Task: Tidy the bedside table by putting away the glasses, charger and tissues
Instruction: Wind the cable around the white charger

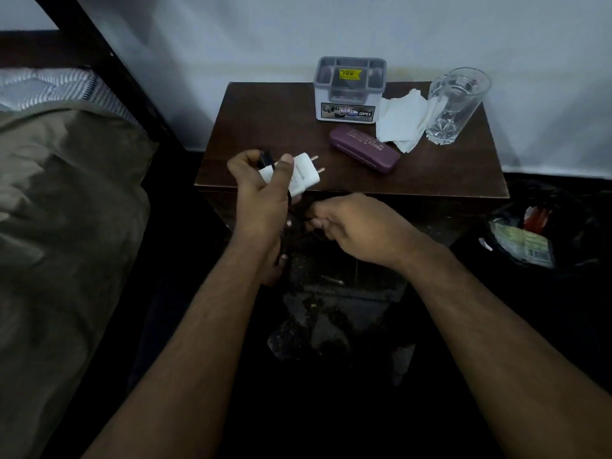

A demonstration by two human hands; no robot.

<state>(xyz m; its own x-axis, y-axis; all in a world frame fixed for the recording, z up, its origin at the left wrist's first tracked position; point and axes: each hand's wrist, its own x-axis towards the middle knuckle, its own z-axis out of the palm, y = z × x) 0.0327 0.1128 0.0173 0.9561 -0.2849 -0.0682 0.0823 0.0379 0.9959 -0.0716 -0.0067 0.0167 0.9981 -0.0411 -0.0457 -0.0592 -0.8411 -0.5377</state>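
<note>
My left hand holds a white charger plug with two metal pins, just above the front left edge of the brown bedside table. My right hand is closed on the charger's black cable below the table's front edge. On the table lies a shut purple glasses case. White tissues lie crumpled beside it, between a white and grey organiser box and a glass.
A clear drinking glass stands at the table's right rear corner. A bed with an olive blanket and dark frame fills the left. A black bag with wrappers sits on the floor at the right.
</note>
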